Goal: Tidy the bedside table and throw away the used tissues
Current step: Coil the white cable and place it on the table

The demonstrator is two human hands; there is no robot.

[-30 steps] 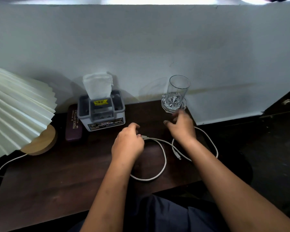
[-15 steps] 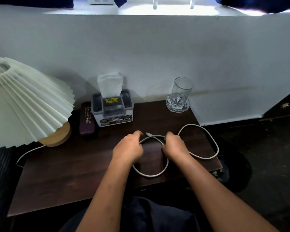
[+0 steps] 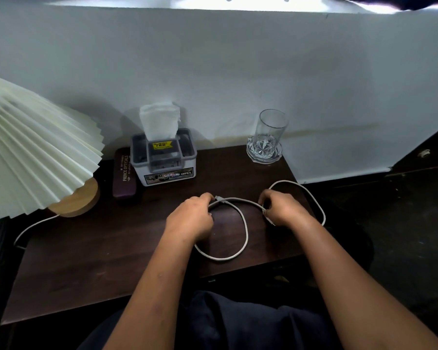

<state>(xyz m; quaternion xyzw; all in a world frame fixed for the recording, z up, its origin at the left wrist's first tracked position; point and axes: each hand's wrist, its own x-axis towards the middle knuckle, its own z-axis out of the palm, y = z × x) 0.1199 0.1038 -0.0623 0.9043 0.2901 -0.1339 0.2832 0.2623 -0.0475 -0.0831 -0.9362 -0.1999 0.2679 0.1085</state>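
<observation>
A white cable (image 3: 244,231) lies in loops on the dark wooden bedside table (image 3: 91,253). My left hand (image 3: 191,218) pinches the cable near its plug end at the table's middle. My right hand (image 3: 282,209) grips the same cable further right, with one loop between the hands and another curling past the table's right edge. A grey tissue box (image 3: 163,160) with a white tissue sticking up stands at the back. No loose used tissues show on the table.
A pleated cream lamp (image 3: 28,152) on a wooden base fills the left side, its cord trailing off the left edge. A purple spectacle case (image 3: 124,176) lies beside the tissue box. A clear glass (image 3: 268,136) on a glass coaster stands at the back right, against the white wall.
My right hand left the glass, came down and took hold of the cable. The hands have since moved apart, stretching the cable between them. The view has shifted right and up.
</observation>
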